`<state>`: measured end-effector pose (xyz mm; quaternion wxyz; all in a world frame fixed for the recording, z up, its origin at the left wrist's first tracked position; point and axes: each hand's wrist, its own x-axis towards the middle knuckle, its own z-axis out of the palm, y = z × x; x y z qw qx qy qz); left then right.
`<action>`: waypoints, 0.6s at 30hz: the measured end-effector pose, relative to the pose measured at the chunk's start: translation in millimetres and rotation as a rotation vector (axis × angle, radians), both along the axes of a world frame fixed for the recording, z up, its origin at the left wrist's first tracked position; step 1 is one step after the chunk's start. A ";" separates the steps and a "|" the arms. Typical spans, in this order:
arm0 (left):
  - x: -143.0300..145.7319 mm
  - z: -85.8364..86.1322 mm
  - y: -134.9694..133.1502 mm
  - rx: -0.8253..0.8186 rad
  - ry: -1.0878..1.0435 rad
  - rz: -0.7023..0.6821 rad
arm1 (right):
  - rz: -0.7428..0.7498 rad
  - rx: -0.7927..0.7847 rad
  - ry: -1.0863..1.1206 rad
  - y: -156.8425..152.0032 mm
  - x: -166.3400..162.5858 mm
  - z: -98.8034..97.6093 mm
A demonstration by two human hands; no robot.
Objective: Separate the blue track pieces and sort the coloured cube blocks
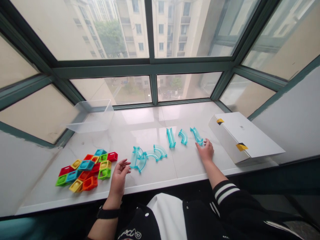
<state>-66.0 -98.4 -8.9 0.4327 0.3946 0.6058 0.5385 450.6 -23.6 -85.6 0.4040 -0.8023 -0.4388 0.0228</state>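
While the left hand (pixel 119 176) gapes, the right hand (pixel 206 152), grip unclear, seemingly positions the rightmost track (pixel 196 135), needing careful alignment next.

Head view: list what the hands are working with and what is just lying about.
Probably in use, judging by the hands:
Rightmost blue piece, at the right hand; grip unclear
Blue cluster, beside the left hand
Straight blue piece
Small blue curve

Apparently lying about:
Coloured blocks
Clear plastic bin
White box
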 end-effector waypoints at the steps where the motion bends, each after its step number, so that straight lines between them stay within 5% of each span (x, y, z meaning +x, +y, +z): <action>1: -1.0 -1.3 0.0 0.003 0.044 0.010 | 0.007 0.040 0.039 -3.1 0.1 -0.1; 10: -2.7 -13.5 4.8 0.074 0.640 -0.025 | -0.018 0.189 0.427 -53.4 -27.0 -4.9; 18: 16.1 1.8 41.8 0.082 0.974 -0.178 | 0.095 0.102 0.348 -67.0 -55.7 1.3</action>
